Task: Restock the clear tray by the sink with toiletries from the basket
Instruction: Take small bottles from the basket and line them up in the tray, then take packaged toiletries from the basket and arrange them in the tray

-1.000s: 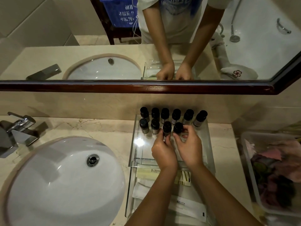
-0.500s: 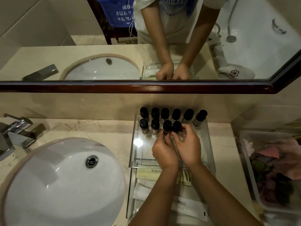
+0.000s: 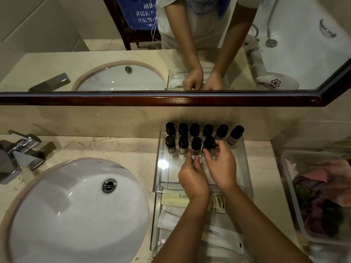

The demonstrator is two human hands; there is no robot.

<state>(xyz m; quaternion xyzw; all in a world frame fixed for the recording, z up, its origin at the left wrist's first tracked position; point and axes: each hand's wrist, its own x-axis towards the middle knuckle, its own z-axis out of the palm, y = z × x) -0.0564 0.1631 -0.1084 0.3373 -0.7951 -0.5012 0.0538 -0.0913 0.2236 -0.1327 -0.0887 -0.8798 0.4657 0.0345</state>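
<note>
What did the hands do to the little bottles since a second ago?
The right hand reached a bit farther back, its fingers around the fourth front bottle, which seems nudged slightly back into line with its row. The left hand barely moved, fingers by the third front bottle; whether it grips is unclear. Nothing was let go. The back row, the clear tray and the sink stayed put.

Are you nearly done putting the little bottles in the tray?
Partly. Done: six black-capped bottles stand in the back row of the clear tray, three more in front. In hand: the right hand pinches a fourth front bottle, the left hand beside it. Left: the front row's right end looks unfilled.
</note>
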